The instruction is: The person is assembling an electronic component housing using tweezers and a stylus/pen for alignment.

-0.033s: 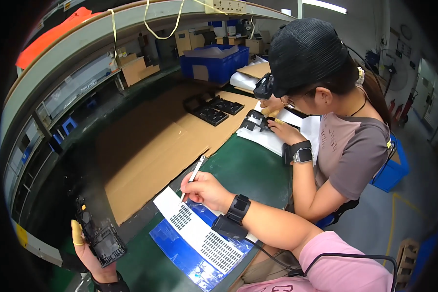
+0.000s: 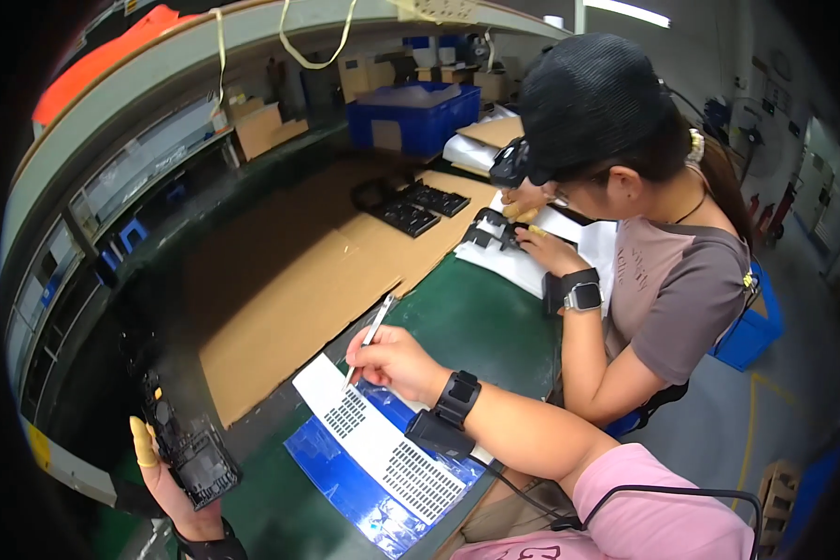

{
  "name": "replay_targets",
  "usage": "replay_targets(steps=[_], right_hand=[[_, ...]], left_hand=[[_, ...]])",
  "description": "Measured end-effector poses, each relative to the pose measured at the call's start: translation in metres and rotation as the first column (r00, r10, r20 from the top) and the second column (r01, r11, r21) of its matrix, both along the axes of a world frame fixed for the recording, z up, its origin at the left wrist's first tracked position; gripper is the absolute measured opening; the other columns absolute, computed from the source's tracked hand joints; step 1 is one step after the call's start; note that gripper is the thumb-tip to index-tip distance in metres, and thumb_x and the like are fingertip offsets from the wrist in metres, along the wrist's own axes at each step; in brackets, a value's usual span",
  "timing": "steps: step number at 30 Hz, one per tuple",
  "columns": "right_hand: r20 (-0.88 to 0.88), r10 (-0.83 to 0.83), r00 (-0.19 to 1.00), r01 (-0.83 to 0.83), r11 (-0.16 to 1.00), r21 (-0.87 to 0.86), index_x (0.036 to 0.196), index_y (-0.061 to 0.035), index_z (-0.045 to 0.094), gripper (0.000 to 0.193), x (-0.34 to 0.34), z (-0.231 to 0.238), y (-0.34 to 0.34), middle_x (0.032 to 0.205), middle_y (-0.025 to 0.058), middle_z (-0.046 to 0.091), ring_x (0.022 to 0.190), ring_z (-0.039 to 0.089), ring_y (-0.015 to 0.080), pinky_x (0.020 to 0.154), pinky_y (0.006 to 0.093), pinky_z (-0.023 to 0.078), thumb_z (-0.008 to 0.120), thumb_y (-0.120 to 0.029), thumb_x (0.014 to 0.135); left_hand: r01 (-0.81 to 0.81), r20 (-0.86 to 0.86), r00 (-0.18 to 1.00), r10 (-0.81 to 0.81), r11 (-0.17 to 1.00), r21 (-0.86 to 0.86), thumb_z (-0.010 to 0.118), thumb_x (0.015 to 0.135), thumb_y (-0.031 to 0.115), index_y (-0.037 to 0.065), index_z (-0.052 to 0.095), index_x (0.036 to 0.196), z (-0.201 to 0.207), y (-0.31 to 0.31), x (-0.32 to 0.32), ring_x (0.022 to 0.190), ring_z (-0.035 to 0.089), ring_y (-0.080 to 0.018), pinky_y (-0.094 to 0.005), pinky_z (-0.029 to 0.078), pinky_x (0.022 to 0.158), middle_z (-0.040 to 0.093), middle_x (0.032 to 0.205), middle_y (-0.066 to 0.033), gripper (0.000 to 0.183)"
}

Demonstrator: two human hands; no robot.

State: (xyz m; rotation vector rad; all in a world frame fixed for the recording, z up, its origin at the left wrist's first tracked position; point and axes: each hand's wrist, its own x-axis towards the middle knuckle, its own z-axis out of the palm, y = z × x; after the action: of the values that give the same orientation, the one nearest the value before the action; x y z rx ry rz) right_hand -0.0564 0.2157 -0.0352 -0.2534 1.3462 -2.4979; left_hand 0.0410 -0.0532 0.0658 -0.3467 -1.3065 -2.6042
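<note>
A black plastic housing (image 2: 203,467) with an open, ribbed inside lies in my left hand (image 2: 173,495), low at the left. One finger of this hand wears a yellow finger cot and points upward. My right hand (image 2: 397,362) pinches slim silver tweezers (image 2: 377,322), their lower end over the upper part of a white label sheet (image 2: 369,443). Rows of small dark stickers fill two blocks on that sheet. Beneath it lies a shiny blue plastic packet (image 2: 336,481). Whether the tweezers' tip touches a sticker is too small to tell.
At the right a co-worker (image 2: 663,271) bends over a black part (image 2: 495,229) on white sheeting. Brown cardboard (image 2: 289,289) covers much of the green bench (image 2: 476,313), with more black housings (image 2: 415,207) on it. A blue bin (image 2: 411,126) stands beyond; a shelf beam (image 2: 168,70) arches overhead.
The picture has shifted very slightly. Both hands keep their holds, and the tweezers stay over the same part of the label sheet.
</note>
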Motion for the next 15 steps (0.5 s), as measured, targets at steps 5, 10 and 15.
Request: replay_targets(steps=[5,10,15], right_hand=[[-0.055,-0.092,0.994,0.102,0.975,0.199,0.076,-0.0028,0.056,0.004,0.004,0.007,0.006,0.063,0.0059,0.058,0.050,0.053,0.0075,0.039,0.0168,0.034,0.059,-0.001,0.076],[-0.073,-0.148,0.986,0.162,0.951,0.262,0.082,-0.0009,0.053,0.013,0.007,0.000,-0.008,0.065,0.0061,0.059,0.052,0.055,0.0083,0.042,0.0180,0.038,0.061,0.004,0.073],[-0.149,-0.198,0.969,0.241,0.894,0.378,0.084,-0.0007,0.052,0.015,0.019,0.016,-0.010,0.065,0.0043,0.058,0.055,0.056,0.0083,0.044,0.0189,0.039,0.061,0.003,0.073]], left_hand=[[-0.163,0.191,0.969,0.154,0.986,0.028,0.042,0.092,0.030,0.001,0.053,0.113,-0.016,0.008,-0.014,0.084,0.062,-0.0210,-0.0318,0.050,0.077,0.062,0.101,-0.0093,0.037],[-0.159,0.241,0.956,0.168,0.986,-0.056,0.048,0.090,0.022,0.005,0.052,0.104,-0.041,0.022,-0.029,0.093,0.053,-0.0155,-0.0310,0.044,0.083,0.056,0.102,-0.0044,0.022],[0.012,0.371,0.928,-0.037,0.997,0.072,0.044,0.091,0.019,0.006,0.049,0.110,-0.059,0.032,-0.022,0.094,0.052,-0.0165,-0.0334,0.043,0.085,0.054,0.105,-0.0041,0.024]])
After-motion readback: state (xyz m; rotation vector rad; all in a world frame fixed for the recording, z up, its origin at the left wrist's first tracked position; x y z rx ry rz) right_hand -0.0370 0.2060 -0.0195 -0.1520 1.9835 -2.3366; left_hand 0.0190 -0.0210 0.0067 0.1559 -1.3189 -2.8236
